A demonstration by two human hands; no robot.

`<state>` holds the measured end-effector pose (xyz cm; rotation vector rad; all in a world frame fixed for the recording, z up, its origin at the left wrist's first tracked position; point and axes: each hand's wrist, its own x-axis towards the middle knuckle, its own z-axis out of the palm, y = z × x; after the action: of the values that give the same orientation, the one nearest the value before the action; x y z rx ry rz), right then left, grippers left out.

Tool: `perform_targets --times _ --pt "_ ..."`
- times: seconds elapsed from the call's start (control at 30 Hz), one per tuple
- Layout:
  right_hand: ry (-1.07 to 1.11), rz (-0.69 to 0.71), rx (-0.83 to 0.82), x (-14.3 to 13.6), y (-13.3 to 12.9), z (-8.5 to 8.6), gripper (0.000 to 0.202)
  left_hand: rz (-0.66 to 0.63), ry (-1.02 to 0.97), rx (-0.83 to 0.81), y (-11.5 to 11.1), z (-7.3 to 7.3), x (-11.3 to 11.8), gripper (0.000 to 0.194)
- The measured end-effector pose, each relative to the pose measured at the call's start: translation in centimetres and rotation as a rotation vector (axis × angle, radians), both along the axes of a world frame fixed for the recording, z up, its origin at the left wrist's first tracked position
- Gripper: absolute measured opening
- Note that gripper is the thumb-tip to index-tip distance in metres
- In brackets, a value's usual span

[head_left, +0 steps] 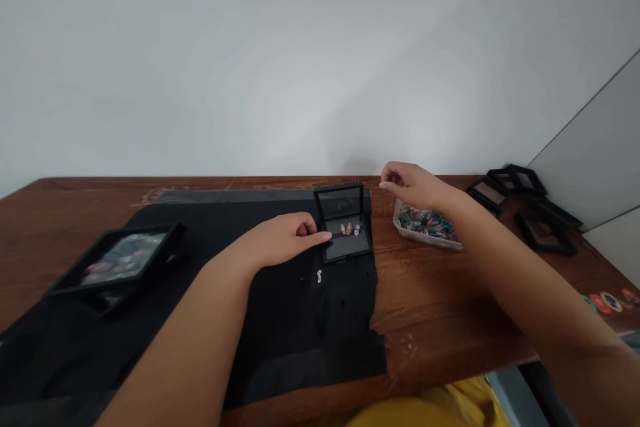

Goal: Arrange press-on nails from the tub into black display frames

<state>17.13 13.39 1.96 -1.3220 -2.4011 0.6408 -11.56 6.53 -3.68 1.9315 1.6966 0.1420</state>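
A small black display case (346,252) stands open on the black mat, its clear-windowed lid (341,201) tilted up. Several small colourful pieces (349,229) lie inside, in the middle and to the right. My left hand (287,238) is at the case's left edge, fingers curled and thumb resting over the rim. Raised to the right of the case, my right hand (411,185) has its fingers bent towards the thumb in a pinch; whatever they hold is too small to make out. Below it sits a clear plastic tub (429,237) of small wrapped pieces, partly hidden by my right forearm.
More black cases (127,260) are stacked on the left of the mat (295,347). Several others (545,233) lie at the right by the wall. Round colourful pieces (600,303) lie near the right edge of the wooden table (415,307). A small white scrap (319,276) is before the case.
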Motion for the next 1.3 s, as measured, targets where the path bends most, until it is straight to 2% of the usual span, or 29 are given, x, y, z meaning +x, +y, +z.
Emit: perform_targets --times 0.13,0.27,0.37,0.47,0.63,0.8,1.03,1.2,1.3 --pt "0.044 -0.034 0.062 3.1 -0.8 0.6 0.015 0.014 -0.008 0.018 0.1 -0.4 -0.2 0.062" --pt "-0.171 -0.136 0.024 5.8 -1.6 0.4 0.015 0.016 -0.005 0.032 0.2 -0.9 -0.3 0.062" --pt "-0.366 -0.104 0.016 5.9 -2.0 -1.0 0.018 0.025 -0.006 0.038 0.3 -1.2 -0.3 0.062" --pt "-0.49 -0.059 0.076 5.1 -2.3 -2.3 0.028 0.031 -0.002 0.05 0.4 -1.2 -0.3 0.06" --pt "-0.556 -0.074 0.102 4.3 -2.9 -2.8 0.022 0.041 0.012 0.035 0.4 -1.3 -0.3 0.06" --pt "-0.521 -0.178 0.156 4.6 -3.4 -2.1 0.016 0.036 0.019 0.033 0.5 -1.5 -0.5 0.063" --pt "-0.28 -0.261 0.251 5.5 -3.9 -1.2 0.011 0.047 0.01 0.026 0.5 -1.4 -0.5 0.062" --pt "-0.244 -0.37 0.165 5.2 -4.2 -0.6 0.014 0.058 -0.035 0.053 0.6 -1.6 -0.7 0.061" --pt "-0.193 -0.381 0.178 5.0 -4.5 -0.3 0.017 0.073 -0.035 0.127 0.7 -1.9 -0.7 0.06"
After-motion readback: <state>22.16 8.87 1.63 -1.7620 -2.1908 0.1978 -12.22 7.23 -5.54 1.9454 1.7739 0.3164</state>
